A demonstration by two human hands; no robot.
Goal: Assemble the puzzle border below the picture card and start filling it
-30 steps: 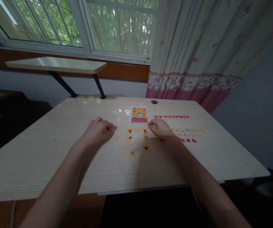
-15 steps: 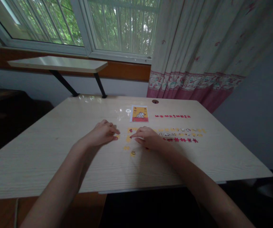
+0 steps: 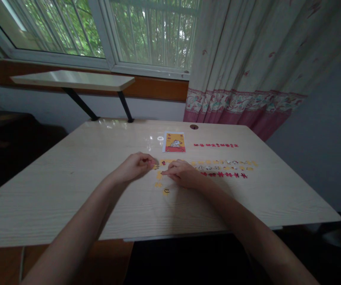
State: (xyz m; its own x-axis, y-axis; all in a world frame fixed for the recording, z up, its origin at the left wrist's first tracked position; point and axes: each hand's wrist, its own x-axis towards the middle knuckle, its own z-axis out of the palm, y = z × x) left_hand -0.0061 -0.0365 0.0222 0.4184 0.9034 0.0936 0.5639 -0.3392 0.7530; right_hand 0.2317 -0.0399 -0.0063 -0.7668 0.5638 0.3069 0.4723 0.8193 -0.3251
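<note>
The yellow piece, flat on the table half a second ago, is now pinched by the left hand, brought beside the corner piece. The lower piece seems touched by the right hand, index extended; its grip cannot be told. No container is seen.

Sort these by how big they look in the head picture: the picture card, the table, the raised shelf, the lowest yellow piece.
Largest first:
1. Table
2. Raised shelf
3. Picture card
4. Lowest yellow piece
</note>
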